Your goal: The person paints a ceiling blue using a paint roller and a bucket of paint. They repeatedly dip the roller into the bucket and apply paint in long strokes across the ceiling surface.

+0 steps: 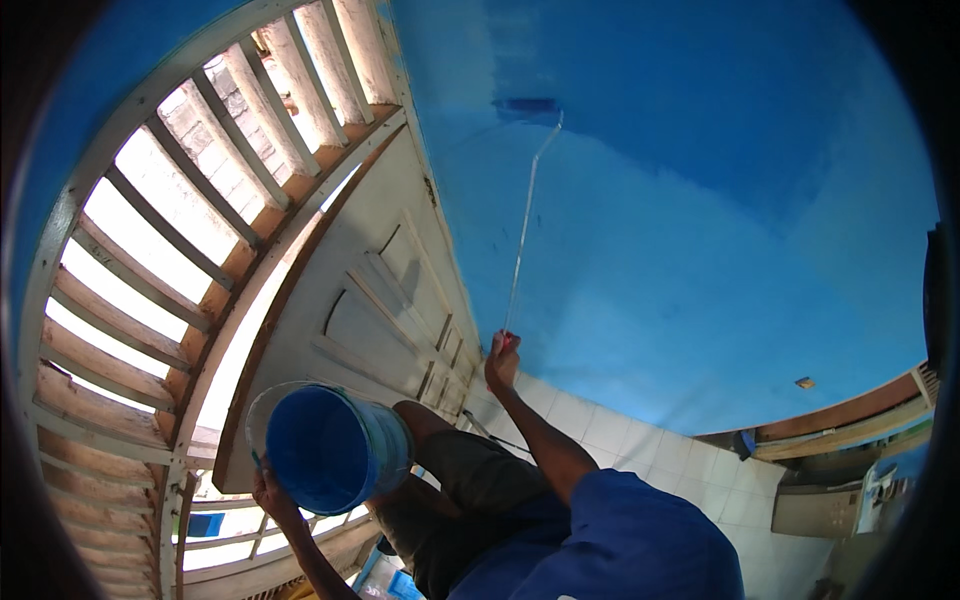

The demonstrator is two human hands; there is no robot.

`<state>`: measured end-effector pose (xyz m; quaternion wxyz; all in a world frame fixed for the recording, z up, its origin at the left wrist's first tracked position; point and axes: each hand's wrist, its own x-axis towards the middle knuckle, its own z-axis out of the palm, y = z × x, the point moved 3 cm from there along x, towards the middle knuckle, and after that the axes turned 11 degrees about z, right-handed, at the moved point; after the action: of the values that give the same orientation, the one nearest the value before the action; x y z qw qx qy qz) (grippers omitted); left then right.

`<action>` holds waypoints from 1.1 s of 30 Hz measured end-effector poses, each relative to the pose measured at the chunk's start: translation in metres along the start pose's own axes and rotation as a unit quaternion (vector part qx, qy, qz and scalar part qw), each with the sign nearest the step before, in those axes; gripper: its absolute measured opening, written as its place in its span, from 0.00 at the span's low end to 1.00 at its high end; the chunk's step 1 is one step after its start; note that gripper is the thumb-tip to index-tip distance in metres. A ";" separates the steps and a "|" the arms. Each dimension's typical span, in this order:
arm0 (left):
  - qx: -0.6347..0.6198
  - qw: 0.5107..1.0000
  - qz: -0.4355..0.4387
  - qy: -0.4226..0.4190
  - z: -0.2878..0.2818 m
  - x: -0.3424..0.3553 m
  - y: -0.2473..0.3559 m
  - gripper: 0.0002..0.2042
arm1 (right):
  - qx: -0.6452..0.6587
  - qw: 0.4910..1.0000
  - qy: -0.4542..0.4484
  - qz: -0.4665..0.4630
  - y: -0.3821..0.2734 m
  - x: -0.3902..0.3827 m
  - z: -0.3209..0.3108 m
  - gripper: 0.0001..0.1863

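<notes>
Against smooth blue wall (680, 250), hands grip thin roller pole (522, 235) and round bucket (335, 448).

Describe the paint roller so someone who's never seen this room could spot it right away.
Start at the big blue wall right of the white panelled door. From the right hand, follow the thin pale pole up to the roller, a short dark-blue bar lying crosswise.

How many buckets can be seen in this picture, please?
1. The blue paint bucket is low on the left, gripped at its rim by the left hand. The right hand holds a roller pole against the blue wall. Others may lie outside the view.
</notes>
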<state>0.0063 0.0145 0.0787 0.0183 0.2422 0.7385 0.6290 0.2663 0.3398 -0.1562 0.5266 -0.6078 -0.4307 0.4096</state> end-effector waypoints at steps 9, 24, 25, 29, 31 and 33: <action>-0.048 0.998 0.037 -0.021 -0.004 0.006 -0.019 0.13 | -0.026 0.999 -0.002 0.023 0.006 -0.015 0.001 0.19; -0.025 0.999 0.034 -0.022 0.003 0.003 -0.005 0.13 | -0.071 0.997 -0.007 0.011 0.032 -0.011 0.028 0.21; -0.017 0.999 0.042 -0.024 0.001 0.003 -0.004 0.14 | -0.060 0.998 -0.014 0.024 0.031 -0.012 0.030 0.21; -0.026 0.998 0.057 -0.029 -0.004 0.005 -0.013 0.14 | -0.046 0.996 -0.035 0.066 -0.021 -0.014 0.030 0.21; -0.041 0.997 0.054 -0.027 -0.007 0.007 -0.021 0.14 | -0.051 0.995 -0.030 0.080 -0.035 -0.016 0.023 0.20; -0.050 0.998 0.045 -0.021 -0.002 0.005 -0.016 0.14 | -0.058 0.994 -0.010 0.088 -0.042 -0.020 0.010 0.19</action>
<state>-0.0036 0.0130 0.0657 0.0177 0.2868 0.6941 0.6601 0.2468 0.3267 -0.1146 0.4483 -0.6686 -0.4041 0.4344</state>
